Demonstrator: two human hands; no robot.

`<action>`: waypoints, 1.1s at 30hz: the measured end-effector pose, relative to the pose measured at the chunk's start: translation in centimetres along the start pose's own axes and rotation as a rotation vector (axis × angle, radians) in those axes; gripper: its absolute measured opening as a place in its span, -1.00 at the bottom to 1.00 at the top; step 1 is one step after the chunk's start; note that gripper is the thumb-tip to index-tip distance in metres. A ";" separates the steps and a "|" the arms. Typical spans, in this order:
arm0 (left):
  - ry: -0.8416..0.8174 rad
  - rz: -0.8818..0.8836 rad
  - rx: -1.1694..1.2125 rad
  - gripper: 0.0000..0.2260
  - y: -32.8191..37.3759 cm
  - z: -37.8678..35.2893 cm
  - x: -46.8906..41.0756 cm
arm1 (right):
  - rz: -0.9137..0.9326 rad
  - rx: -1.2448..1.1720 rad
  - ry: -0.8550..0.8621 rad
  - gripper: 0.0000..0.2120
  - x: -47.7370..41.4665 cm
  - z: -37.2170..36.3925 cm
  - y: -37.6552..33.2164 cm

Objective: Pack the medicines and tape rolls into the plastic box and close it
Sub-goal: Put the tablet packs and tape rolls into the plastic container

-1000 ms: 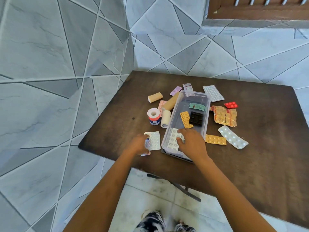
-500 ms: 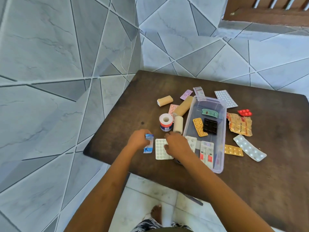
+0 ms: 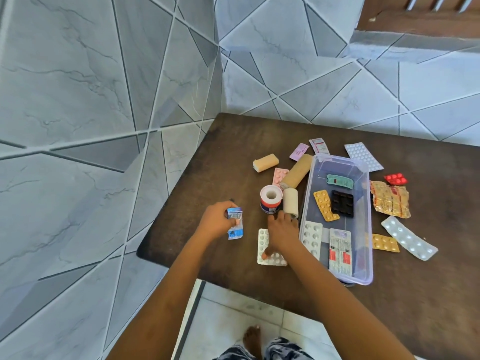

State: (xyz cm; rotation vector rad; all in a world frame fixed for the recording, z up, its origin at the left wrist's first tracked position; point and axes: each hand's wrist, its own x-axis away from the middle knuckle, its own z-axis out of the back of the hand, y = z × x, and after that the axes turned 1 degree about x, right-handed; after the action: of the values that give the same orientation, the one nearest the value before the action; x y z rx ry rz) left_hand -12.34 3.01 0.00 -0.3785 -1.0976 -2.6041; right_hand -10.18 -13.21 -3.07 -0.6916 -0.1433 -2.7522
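Clear plastic box (image 3: 368, 224) partly filled, left hand (image 3: 215, 222) pinched on blue-and-white sachet strip (image 3: 235, 224) left of it, right hand (image 3: 281, 233) spread on white blister sheet (image 3: 265, 249) just beside: flat foil may slip free.

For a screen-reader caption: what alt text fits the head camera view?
A person's left hand holds a small blue packet while the right hand presses a white blister pack on a dark table, beside an open clear plastic box holding several pill strips.
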 end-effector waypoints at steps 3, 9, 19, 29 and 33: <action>0.011 -0.014 0.006 -0.71 1.2 0.6 0.1 | 0.021 -0.049 -0.047 -0.11 -0.1 0.2 0.1; 0.087 -0.036 0.069 -0.74 3.4 1.5 0.2 | 0.094 -0.418 0.128 -0.49 2.7 2.9 1.4; 0.040 -0.204 0.064 -0.77 12.4 -3.1 -0.6 | -0.160 -0.794 0.313 -0.55 8.8 3.2 13.9; -0.087 -0.276 -0.110 -0.84 14.9 -8.5 -0.1 | -0.054 -0.003 0.164 -0.64 8.2 -1.6 12.8; -0.148 -0.336 -0.252 -0.81 15.1 -10.0 -0.2 | -0.064 -0.119 0.397 -0.48 9.1 -2.1 15.4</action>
State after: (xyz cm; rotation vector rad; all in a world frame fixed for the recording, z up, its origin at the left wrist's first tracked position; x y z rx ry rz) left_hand -7.96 -14.35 3.01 -0.4853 -0.9468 -3.0704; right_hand -14.01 -30.54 -0.23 -0.1586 0.0874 -2.9126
